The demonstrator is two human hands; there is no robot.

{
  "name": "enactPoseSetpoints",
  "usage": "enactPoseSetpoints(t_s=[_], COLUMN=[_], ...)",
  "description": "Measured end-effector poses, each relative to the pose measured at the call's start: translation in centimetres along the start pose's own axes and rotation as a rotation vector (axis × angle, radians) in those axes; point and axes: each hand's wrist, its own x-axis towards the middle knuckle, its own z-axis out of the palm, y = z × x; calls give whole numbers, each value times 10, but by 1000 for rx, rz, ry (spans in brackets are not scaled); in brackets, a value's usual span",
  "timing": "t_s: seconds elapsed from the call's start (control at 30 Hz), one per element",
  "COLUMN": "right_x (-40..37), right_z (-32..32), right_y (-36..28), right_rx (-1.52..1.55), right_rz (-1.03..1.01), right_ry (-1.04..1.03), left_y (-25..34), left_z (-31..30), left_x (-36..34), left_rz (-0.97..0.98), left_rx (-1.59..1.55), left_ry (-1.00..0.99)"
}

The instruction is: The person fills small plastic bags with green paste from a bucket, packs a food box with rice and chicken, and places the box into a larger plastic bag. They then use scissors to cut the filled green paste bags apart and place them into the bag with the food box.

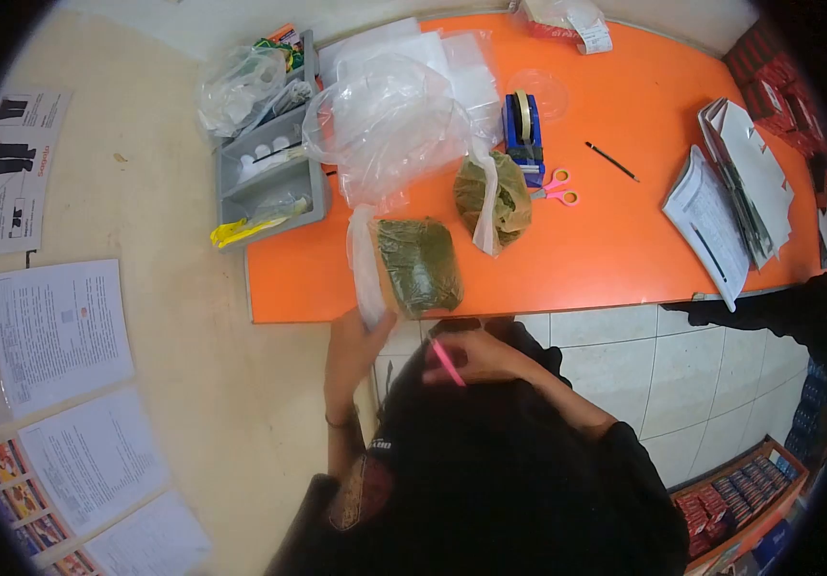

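Note:
At the table's front edge, a clear plastic bag with a dark green block (420, 266) lies with its loose side to the left. My left hand (358, 348) pinches the lower left corner of this bag. Close by on the right, my right hand (476, 357) is closed around a slim pink stick-like object (448, 362), beyond the table edge. A second bag of green contents (493, 204) sits behind, its twisted plastic neck on top. Pink-handled scissors (559, 189) lie beside it, next to a blue tape dispenser (524, 134).
Clear plastic bags (394, 115) are heaped at the back of the orange table (606, 254). A grey tray (274, 206) stands at the left. A black pencil (612, 161) and papers (711, 216) lie to the right. A box of small packs (740, 499) is at lower right.

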Motion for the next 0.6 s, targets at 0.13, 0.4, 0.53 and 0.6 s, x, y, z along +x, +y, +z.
enactPoseSetpoints(t_s=[0.13,0.4,0.53,0.6], right_x=[-6,-5,1,2], right_z=[-8,-10,10,17], right_y=[-5,-18,-13,-3], right_rx=[371,809,693,705], right_rz=[147,221,68,46], right_ry=[-199,-293,-72,-53], left_y=[-1,15,18,22], left_z=[5,30,33,33], left_x=[-1,-7,-11,-12], left_rz=[-114,-59,-112,-122], left_rx=[-309,-553,-565,-560], left_ry=[-121,-32,12,6])
